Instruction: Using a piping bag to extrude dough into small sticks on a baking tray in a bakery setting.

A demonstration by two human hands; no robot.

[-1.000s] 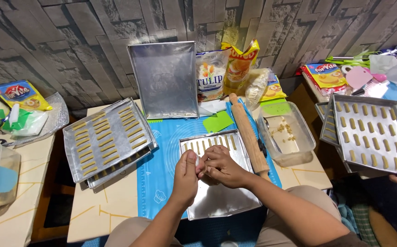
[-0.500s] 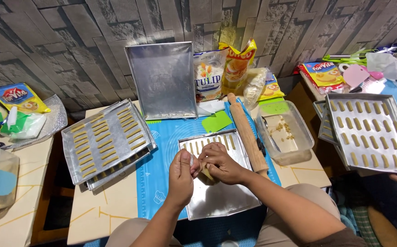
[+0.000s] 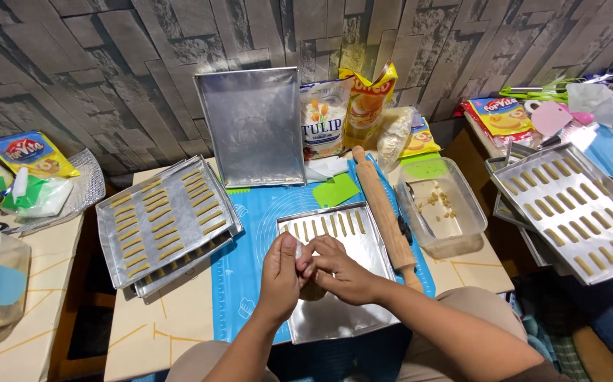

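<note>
My left hand (image 3: 280, 272) and my right hand (image 3: 335, 269) meet over a metal baking tray (image 3: 363, 311) on a blue mat (image 3: 250, 269). Together they pinch a small pale piece of dough (image 3: 298, 249) between the fingertips. A lump of dough under my hands is mostly hidden. Several thin dough sticks (image 3: 328, 225) lie in a row at the tray's far end. A wooden rolling pin (image 3: 384, 212) lies along the tray's right side.
Stacked trays of dough sticks (image 3: 165, 226) sit at left, more filled trays (image 3: 575, 205) at right. An empty tray (image 3: 253, 127) leans on the wall beside ingredient bags (image 3: 349, 106). A clear plastic tub (image 3: 441, 205) and green scraper (image 3: 338, 189) lie nearby.
My hands have stayed joined over the tray, shifting slightly nearer while working the dough piece. The view has tilted a little.
</note>
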